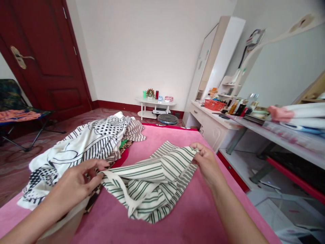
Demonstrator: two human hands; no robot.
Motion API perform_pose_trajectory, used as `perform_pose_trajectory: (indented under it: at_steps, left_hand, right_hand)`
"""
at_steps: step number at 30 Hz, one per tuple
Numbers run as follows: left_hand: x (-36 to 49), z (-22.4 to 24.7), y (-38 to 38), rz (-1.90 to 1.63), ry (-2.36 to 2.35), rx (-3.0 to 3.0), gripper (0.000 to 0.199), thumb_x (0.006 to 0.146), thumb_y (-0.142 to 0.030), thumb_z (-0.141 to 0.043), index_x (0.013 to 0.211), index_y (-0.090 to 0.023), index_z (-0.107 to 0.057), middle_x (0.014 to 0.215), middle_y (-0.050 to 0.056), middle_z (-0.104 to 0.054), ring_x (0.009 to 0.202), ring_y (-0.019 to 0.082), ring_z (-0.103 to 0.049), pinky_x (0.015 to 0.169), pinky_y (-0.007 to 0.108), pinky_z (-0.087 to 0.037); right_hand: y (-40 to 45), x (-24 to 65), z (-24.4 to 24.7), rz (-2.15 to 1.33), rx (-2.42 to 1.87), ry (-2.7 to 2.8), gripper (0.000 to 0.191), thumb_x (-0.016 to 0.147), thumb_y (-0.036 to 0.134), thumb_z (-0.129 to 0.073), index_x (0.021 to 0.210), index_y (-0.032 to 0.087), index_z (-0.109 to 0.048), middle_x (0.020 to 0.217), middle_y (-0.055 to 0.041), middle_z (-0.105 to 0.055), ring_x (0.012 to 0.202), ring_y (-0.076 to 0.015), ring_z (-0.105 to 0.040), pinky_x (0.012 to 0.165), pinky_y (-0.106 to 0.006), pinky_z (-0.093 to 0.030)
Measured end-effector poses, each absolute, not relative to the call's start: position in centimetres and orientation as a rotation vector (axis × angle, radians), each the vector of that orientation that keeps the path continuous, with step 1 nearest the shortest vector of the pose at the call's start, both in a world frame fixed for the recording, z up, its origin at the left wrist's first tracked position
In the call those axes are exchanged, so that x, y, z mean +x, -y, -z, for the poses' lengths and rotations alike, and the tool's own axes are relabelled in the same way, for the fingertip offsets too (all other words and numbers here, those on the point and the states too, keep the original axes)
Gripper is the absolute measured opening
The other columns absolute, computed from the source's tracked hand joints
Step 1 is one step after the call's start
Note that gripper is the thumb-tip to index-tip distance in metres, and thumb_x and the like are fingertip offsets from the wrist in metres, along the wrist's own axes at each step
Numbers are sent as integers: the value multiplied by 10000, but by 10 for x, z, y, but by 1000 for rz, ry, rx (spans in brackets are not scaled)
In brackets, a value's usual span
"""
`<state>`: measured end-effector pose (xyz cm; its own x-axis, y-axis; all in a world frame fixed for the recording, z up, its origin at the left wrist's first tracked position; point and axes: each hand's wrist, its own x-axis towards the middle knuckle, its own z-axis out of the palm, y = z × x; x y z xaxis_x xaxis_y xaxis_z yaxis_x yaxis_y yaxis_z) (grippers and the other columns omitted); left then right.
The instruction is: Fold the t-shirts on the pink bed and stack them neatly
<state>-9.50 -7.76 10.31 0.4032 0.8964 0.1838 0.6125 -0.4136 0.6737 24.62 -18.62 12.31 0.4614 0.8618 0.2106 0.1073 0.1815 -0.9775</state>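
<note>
A white garment with dark green stripes (154, 183) lies bunched on the pink bed cover (177, 223), its upper part lifted between my hands. My left hand (81, 179) pinches its pale edge band at the left end. At the upper right corner, my right hand (204, 159) grips the striped cloth between thumb and fingers. The cloth is drawn taut between the two hands, while its lower part sags in folds onto the cover. What kind of garment it is I cannot tell.
Left of the striped garment is a heap of black-and-white patterned clothes (101, 135). A dressing table (215, 117) with bottles and a red basket (214, 105) stands at the right. Beyond the bed is a small white table (154, 101); a folding chair (22, 115) stands far left.
</note>
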Motion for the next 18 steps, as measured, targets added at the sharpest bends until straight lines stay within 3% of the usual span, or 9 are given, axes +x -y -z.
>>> perform_pose_trajectory:
  at_steps: [2, 5, 8, 11, 13, 16, 18]
  left_hand:
    - [-86, -107, 87, -779, -1188, 2141, 440, 806, -453, -523, 1192, -245, -559, 966, 47, -679, 759, 212, -650, 573, 267, -522]
    - [-67, -109, 103, -787, -926, 2160, 499, 856, -438, -483, 1339, -326, -429, 1330, 55, -524, 1132, 250, -551, 847, 343, -513]
    - [-56, -103, 112, -527, -720, 2255, 465, 827, -411, -560, 1275, -300, -508, 1196, 51, -618, 1030, 223, -598, 841, 309, -506]
    - [-59, -95, 112, -247, -678, 2286, 205, 841, -348, -541, 947, -220, -661, 803, 9, -672, 713, 151, -613, 643, 215, -495]
    - [-67, -92, 110, -139, -698, 2313, 197, 857, -312, -505, 808, -202, -661, 693, -4, -638, 631, 131, -586, 588, 194, -472]
    - [-76, -90, 107, -287, -776, 2412, 217, 852, -335, -530, 1000, -236, -655, 920, 28, -669, 811, 164, -627, 732, 231, -501]
    - [-75, -89, 106, -502, -833, 2494, 432, 822, -381, -582, 1242, -289, -541, 1229, 60, -577, 1051, 217, -581, 877, 288, -478]
  right_hand:
    - [200, 205, -140, -781, -1238, 1096, 140, 718, 290, -657, 733, 187, -563, 613, 47, -564, 558, -93, -527, 533, -186, -429]
    - [211, 154, -141, -1200, -1022, 1464, 172, 735, 316, -674, 856, 198, -640, 780, 9, -654, 747, -125, -610, 676, -215, -484]
    - [202, 150, -119, -1315, -973, 1599, 237, 807, 352, -604, 973, 194, -661, 905, -31, -682, 852, -155, -639, 767, -267, -492]
    - [178, 188, -84, -806, -1324, 1495, 173, 806, 210, -553, 939, 200, -664, 913, -24, -670, 820, -145, -623, 732, -263, -474]
    - [163, 217, -58, -532, -1549, 1521, 247, 726, 108, -563, 919, 219, -667, 960, -15, -644, 759, -130, -595, 673, -251, -452]
    - [153, 240, -29, -364, -1732, 1635, 289, 675, 93, -594, 912, 242, -666, 1090, -11, -578, 642, -89, -545, 649, -253, -433]
    - [151, 242, -21, -293, -1749, 1686, 150, 692, 116, -586, 766, 228, -655, 1026, 4, -586, 629, -92, -536, 621, -246, -417]
